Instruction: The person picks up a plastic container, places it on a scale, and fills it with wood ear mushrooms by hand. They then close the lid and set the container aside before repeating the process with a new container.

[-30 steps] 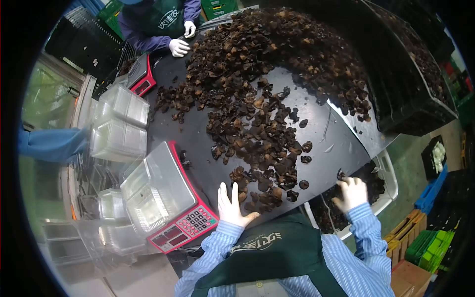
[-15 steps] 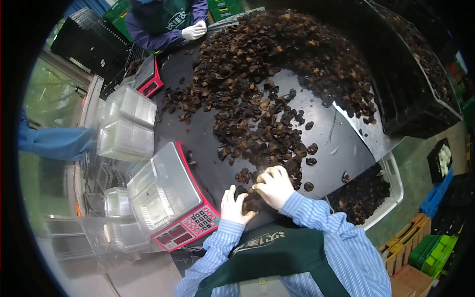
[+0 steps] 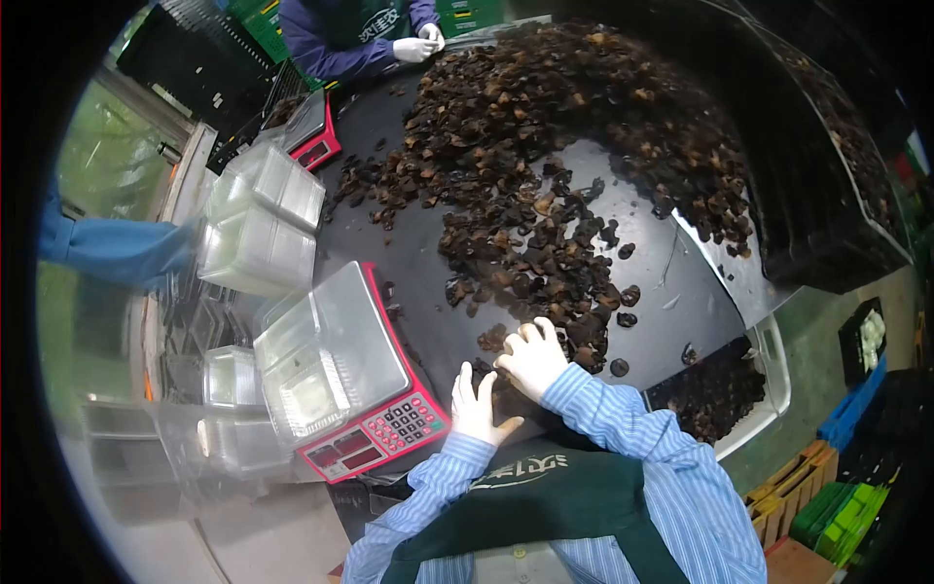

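Note:
A large heap of dark dried mushrooms (image 3: 564,146) covers a black table (image 3: 671,282) and thins out toward me. My right hand (image 3: 530,358), in a white glove, lies curled over a small clump of mushrooms (image 3: 501,343) at the near edge of the heap. Just to its left, my left hand (image 3: 475,409), also gloved, rests flat on the table with fingers spread, touching the same clump from the near side. Left of my hands stands a red scale (image 3: 375,443) with a clear plastic container (image 3: 326,360) on its platform.
Stacks of clear plastic containers (image 3: 258,229) stand left of the scale. A white bin of mushrooms (image 3: 769,375) sits below the table's right edge. Another person (image 3: 350,34) with gloved hands works at the far end beside a second scale (image 3: 311,122). A blue sleeve (image 3: 107,251) reaches in from the left.
My right hand came up from the white bin at the right to the near clump on the table and now curls over it. My left hand stayed put.

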The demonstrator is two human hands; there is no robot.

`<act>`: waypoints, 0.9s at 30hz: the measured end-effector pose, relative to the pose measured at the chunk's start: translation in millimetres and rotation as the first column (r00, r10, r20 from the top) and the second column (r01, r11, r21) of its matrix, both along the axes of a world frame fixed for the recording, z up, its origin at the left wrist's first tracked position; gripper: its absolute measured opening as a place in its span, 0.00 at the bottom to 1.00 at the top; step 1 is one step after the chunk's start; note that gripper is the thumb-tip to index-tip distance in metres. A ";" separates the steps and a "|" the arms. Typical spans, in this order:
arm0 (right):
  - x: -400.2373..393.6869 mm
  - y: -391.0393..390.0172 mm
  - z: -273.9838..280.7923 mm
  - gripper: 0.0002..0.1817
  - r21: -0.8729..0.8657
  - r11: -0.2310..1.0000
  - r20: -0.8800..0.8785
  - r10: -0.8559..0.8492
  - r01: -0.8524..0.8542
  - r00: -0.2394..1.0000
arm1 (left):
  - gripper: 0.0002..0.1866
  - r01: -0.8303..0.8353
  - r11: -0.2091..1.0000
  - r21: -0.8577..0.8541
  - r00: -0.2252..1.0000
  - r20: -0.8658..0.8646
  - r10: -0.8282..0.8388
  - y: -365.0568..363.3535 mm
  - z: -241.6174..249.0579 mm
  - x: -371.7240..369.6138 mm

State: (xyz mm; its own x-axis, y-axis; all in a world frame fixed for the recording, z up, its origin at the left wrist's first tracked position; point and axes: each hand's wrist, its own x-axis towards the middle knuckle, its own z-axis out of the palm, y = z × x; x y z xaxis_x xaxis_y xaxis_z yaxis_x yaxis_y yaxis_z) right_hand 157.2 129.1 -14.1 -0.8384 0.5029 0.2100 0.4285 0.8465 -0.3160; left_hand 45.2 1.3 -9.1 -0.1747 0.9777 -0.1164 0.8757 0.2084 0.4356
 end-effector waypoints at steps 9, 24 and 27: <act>92.0 18.4 58.8 0.08 -0.575 0.786 -0.440 -0.530 0.227 0.725 | 0.53 -0.015 1.000 -0.004 1.000 -0.006 0.015 9.4 12.5 -0.3; 106.9 -13.7 -0.7 0.58 -0.182 0.910 -0.110 -0.396 0.374 0.911 | 0.62 0.179 0.983 -0.049 0.982 -0.054 -0.182 66.9 -9.2 -6.7; 77.4 -3.3 -22.2 0.54 -0.234 0.951 -0.204 -0.250 0.201 0.947 | 0.55 0.272 0.948 0.163 0.951 0.102 -0.290 59.1 -27.7 -3.5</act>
